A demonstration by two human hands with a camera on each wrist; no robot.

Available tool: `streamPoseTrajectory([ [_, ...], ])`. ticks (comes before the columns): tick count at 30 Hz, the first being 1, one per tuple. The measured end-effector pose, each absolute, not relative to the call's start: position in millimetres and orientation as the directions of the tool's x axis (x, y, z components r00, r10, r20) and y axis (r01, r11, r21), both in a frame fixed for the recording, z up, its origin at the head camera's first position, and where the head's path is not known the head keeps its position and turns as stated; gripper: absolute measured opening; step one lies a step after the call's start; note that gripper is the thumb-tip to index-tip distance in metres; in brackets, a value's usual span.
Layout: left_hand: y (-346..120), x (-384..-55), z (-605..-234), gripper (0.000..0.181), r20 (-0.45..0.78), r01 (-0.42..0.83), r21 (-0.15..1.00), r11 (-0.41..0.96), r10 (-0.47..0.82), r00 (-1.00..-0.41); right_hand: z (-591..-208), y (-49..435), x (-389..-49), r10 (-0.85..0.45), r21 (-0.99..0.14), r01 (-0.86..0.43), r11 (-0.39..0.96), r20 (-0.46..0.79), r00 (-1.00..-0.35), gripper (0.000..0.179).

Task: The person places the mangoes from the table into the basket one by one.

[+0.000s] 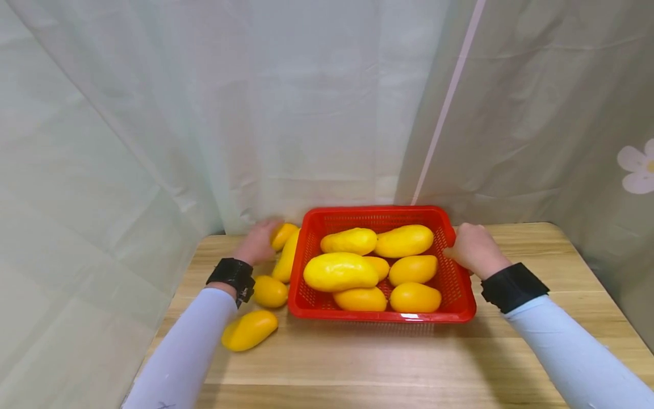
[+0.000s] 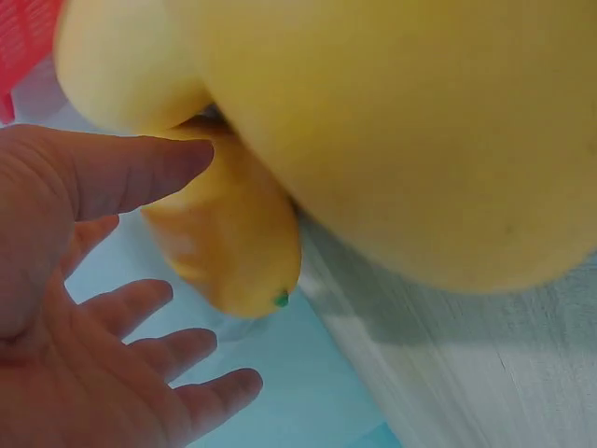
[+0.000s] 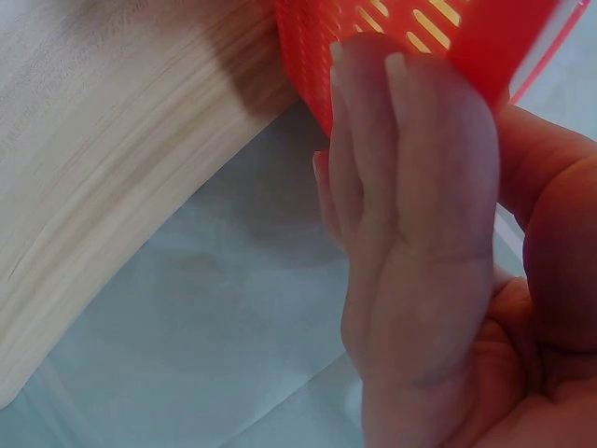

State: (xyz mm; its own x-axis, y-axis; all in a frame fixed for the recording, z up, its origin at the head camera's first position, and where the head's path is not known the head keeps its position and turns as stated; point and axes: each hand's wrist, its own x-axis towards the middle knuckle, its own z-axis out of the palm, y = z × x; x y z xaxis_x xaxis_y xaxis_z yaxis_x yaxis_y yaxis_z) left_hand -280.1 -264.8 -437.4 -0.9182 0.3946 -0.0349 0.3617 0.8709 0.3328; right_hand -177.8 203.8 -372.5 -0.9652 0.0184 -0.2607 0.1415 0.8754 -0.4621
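Note:
A red plastic basket (image 1: 382, 316) holds several yellow mangoes (image 1: 415, 297) and some larger, longer yellow fruits (image 1: 341, 271). My right hand (image 1: 476, 247) grips its right rim; in the right wrist view the fingers (image 3: 438, 177) lie along the perforated wall, with the thumb on the other side. Left of the basket, my left hand (image 1: 258, 243) is beside the farthest mango (image 1: 284, 236). Seen from the left wrist, its fingers are spread and the thumb lies over or in front of that mango (image 2: 233, 233), which has a green stem tip; contact cannot be told.
Outside the basket on the left lie a long yellow fruit (image 1: 287, 258), a mango (image 1: 271, 291) and a nearer mango (image 1: 250, 330). The wooden table (image 1: 388, 363) reaches back to a pale curtain (image 1: 317, 113), close behind the basket.

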Motion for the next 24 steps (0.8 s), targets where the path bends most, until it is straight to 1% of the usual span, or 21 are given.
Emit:
streamPoseTrajectory([
  [6,-254,-281,-441,0.079,-0.161,0.287,0.218,0.933,0.324,-0.932,-374,205,-178,0.017,-0.462,0.138,0.876,-0.258,-0.966,0.034],
  [9,-252,-281,-443,0.078,-0.190,0.260,0.195,0.946,0.297,-0.936,-374,205,-178,0.013,-0.464,0.134,0.876,-0.254,-0.967,0.034],
  [12,-252,-281,-443,0.073,-0.181,0.254,0.200,0.946,0.290,-0.940,-373,205,-179,0.011,-0.464,0.132,0.876,-0.253,-0.967,0.034],
  [17,-253,-281,-443,0.065,-0.139,0.263,0.247,0.933,0.303,-0.943,-373,205,-179,0.008,-0.459,0.126,0.880,-0.251,-0.968,0.034],
  [24,-259,-282,-446,0.057,-0.132,0.229,0.286,0.930,0.276,-0.952,-373,205,-178,0.012,-0.462,0.133,0.877,-0.255,-0.967,0.034],
])
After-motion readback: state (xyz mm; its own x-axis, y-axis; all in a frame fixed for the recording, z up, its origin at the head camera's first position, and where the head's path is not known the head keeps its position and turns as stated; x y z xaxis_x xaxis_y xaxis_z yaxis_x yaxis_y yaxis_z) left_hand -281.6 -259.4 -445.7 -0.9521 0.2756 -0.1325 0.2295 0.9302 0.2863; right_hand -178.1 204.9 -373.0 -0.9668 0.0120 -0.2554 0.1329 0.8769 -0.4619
